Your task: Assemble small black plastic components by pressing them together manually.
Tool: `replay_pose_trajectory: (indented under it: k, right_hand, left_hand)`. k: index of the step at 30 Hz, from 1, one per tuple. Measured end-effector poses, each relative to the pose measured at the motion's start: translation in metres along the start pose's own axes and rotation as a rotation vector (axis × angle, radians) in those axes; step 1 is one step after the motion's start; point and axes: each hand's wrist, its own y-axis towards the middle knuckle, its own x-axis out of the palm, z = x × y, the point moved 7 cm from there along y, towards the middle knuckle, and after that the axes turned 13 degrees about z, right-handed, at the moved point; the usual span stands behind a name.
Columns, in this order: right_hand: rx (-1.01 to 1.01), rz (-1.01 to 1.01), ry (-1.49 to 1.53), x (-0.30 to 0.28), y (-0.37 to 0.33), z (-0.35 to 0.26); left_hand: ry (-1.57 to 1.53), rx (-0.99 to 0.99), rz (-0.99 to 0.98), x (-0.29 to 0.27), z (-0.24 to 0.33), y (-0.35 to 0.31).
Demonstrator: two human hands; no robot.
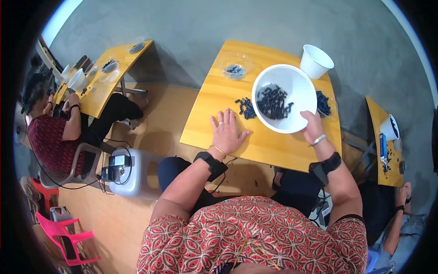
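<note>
My right hand (312, 127) grips the near right rim of a white plastic bucket (297, 84), tilted so that its inside shows. Many small black pieces (274, 101) lie inside it, slightly blurred. My left hand (226, 136) rests on the wooden table (200, 125) with its fingers stretched out, holding nothing. Just beyond its fingertips is a small pile of loose black pieces (247, 108), beside the bucket. A clear bowl (333, 112) of dark pieces is partly hidden behind the bucket, on the right.
At the table's far side stand a clear bowl (222, 60) with grey pieces and another white bucket (315, 64). A person (57, 123) works at a table to the left. Another person's arm (398, 214) shows at the right table. A white stool (139, 176) holds devices with cables.
</note>
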Motion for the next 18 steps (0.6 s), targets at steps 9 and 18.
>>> replay_pose_trajectory:
  k: [9, 18]
  right_hand:
    - [-0.742, 0.170, -0.179, 0.022, 0.073, 0.013]
    - [-0.987, 0.296, -0.228, 0.035, 0.079, 0.018]
  left_hand:
    - [-0.045, -0.016, -0.041, 0.006, -0.006, 0.013]
    - [-0.071, -0.062, -0.166, 0.016, -0.001, 0.038]
